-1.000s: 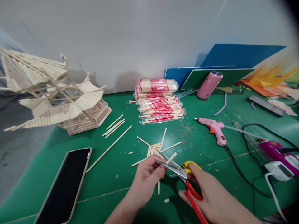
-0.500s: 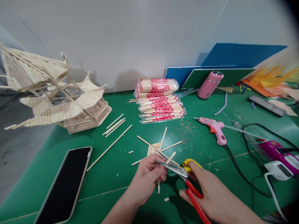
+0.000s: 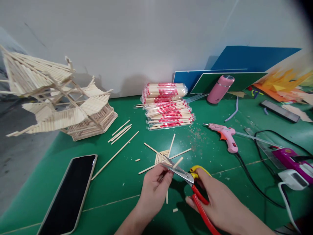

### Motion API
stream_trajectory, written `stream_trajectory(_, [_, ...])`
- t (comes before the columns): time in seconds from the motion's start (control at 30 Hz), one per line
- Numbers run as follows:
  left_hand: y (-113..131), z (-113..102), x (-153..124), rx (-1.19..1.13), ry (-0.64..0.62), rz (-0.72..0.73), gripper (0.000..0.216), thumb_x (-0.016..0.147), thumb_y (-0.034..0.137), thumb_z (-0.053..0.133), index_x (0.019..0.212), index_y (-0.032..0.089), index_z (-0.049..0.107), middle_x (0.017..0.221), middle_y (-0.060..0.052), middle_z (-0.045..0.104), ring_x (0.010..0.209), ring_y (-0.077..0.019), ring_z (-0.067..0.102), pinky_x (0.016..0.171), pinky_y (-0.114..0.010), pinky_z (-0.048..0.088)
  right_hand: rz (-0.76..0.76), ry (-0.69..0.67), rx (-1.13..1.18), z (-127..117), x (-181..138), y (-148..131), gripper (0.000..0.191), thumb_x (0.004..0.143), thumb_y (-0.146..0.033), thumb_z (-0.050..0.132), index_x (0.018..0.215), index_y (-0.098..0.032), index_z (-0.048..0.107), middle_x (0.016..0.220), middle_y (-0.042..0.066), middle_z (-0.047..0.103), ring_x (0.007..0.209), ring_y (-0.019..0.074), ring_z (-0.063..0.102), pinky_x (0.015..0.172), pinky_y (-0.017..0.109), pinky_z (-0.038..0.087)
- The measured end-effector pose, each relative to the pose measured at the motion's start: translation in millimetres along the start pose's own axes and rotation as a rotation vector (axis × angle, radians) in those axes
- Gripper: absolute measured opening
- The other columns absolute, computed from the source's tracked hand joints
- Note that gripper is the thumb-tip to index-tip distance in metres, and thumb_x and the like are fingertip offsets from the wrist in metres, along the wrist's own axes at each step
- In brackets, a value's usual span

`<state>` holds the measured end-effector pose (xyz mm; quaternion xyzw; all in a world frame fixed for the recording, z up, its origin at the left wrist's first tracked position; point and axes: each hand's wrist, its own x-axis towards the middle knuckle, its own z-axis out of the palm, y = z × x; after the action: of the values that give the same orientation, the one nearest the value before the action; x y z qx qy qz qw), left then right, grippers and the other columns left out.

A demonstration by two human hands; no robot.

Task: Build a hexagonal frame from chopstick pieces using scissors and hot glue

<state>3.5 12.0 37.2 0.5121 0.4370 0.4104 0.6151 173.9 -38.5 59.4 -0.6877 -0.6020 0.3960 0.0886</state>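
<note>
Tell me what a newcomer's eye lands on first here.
First, the tall model building of wooden sticks, at the far left of the green table. Near the front, the left hand holds a short stick between the blades of red-and-yellow scissors gripped by the right hand. Wrapped chopstick packs are stacked by the wall.

Plain white wall behind a green-topped table, grey floor at left.

Bright, even light from above; soft shadows near centre; edges bend, upper right corner dark, left blurred
</note>
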Motion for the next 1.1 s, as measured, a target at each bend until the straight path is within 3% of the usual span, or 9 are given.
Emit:
stream_trajectory(0.2, [-0.3, -2.0, -0.6, -0.071, -0.024, -0.058, 0.015, 0.071, 0.029, 0.060, 0.072, 0.015, 0.062, 0.062, 0.001, 0.052, 0.054, -0.0085, 0.042, 0.051, -0.019, 0.035, -0.035, 0.023, -0.025, -3.9, -1.5, 2.0, 0.037, 0.067, -0.043, 0.059, 0.092, -0.021, 0.042, 0.082, 0.003, 0.058, 0.070, 0.0174, 0.054, 0.058, 0.025, 0.037])
stream_trajectory(0.53, [-13.3, -6.1, -0.1, -0.279, -0.161, -0.095, 0.011, 0.075, 0.026, 0.058, 0.075, 0.016, 0.060, 0.059, 0.003, 0.045, 0.053, -0.0067, 0.037, 0.050, -0.019, 0.028, -0.055, -0.045, 0.066, -2.6, -4.1, 4.2, 0.026, 0.071, -0.039, 0.056, 0.086, -0.022, 0.042, 0.080, 0.000, 0.058, 0.068, 0.0146, 0.054, 0.060, 0.023, 0.039])
stream_trajectory(1.1, [-13.2, -8.8, 1.5, -0.269, -0.153, -0.091, 0.014, 0.072, 0.028, 0.061, 0.074, 0.015, 0.062, 0.058, 0.003, 0.047, 0.051, -0.0059, 0.037, 0.048, -0.019, 0.028, -0.099, -0.016, 0.109, 3.8, 1.2, 6.3, 0.017, 0.071, -0.026, 0.052, 0.083, -0.023, 0.041, 0.076, -0.002, 0.058, 0.065, 0.0133, 0.054, 0.057, 0.022, 0.039])
